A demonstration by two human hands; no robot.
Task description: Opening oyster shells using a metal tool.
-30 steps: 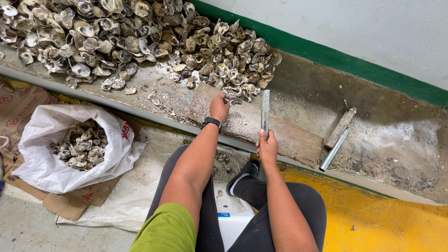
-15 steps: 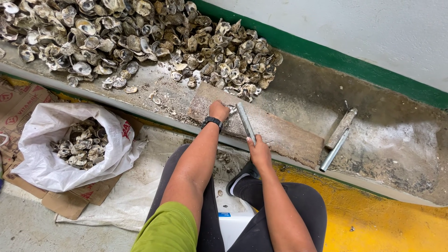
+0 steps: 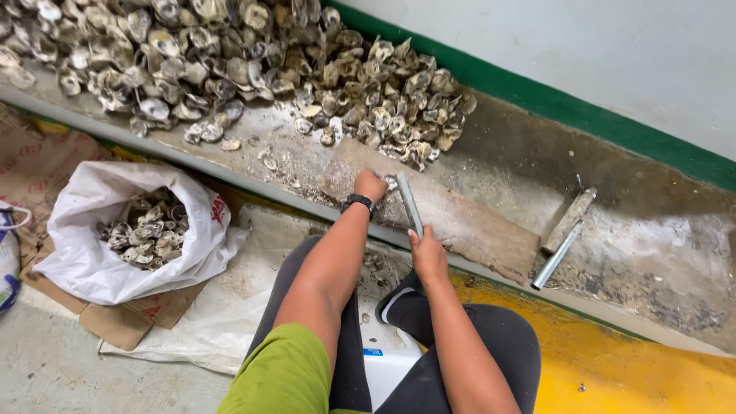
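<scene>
Our left hand (image 3: 370,185) clamps a shell (image 3: 391,182) on the board (image 3: 475,226); our right hand (image 3: 428,253) grips a rod (image 3: 409,203).

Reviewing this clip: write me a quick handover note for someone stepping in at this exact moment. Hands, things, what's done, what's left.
Left hand: closed on an oyster, pressing it onto the wooden board on the ledge.
Right hand: gripping a metal rod, its far end at the oyster.
Spare rods lie apart at the board's right end.
Done: white bag on the floor at left holds a batch of shells.
Left: big shell pile still along the ledge behind the board.
</scene>
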